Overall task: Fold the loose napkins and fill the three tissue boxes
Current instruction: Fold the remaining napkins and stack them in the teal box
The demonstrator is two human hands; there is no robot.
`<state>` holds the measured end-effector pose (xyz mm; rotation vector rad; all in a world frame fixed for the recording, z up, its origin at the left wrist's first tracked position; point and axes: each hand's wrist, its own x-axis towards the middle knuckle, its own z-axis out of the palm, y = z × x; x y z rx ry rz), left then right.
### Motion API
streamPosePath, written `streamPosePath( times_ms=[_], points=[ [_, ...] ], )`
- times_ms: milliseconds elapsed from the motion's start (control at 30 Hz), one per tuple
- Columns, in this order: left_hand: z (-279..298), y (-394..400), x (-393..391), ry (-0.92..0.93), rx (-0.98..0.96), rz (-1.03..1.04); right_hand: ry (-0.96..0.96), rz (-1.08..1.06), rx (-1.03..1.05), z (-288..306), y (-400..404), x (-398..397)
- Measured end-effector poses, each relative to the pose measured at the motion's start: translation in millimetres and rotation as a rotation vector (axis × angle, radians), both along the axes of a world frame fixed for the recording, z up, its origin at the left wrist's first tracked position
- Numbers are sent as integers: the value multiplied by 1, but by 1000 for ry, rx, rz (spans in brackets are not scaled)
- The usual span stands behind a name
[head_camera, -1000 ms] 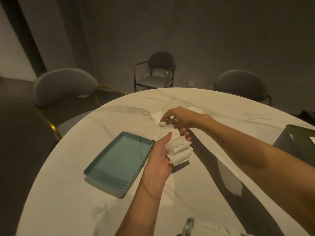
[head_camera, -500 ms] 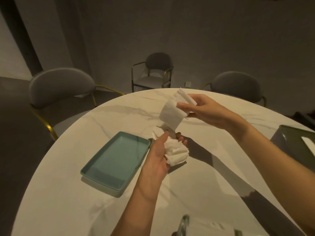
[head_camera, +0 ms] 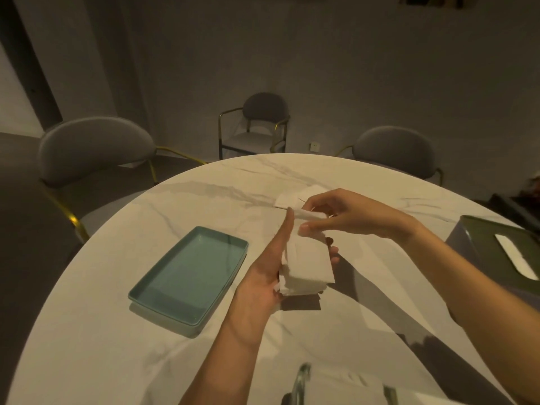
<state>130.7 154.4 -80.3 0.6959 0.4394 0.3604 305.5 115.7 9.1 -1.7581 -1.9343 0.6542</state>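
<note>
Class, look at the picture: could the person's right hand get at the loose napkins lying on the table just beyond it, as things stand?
Probably yes. The loose napkins lie just beyond the right hand, with bare table around them and nothing between. However, that hand pinches a napkin over the stack in the left hand, so it must let go first.

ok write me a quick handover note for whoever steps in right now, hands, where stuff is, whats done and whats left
Left hand: holds a stack of folded napkins above the table, fingers curled under it.
Right hand: pinches one napkin at the top of that stack.
More loose napkins lie on the table beyond the hands.
Green tissue box: at the right edge, slot facing up, something white showing in it.
Teal tray: left of the hands, nothing in it.
Done: several napkins folded and stacked.
Left: add this napkin, fold the loose ones, load the boxes. Only one box is clearly in view.
</note>
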Motion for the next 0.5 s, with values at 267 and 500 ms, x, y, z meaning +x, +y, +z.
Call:
streamPosePath(
  times_ms=[267, 500],
  points=[
    [5, -1, -4, -27, -64, 41, 24, -80, 222, -6, 4, 3],
    [0, -14, -17, -14, 104, 115, -36, -68, 119, -10, 20, 6]
  ],
)
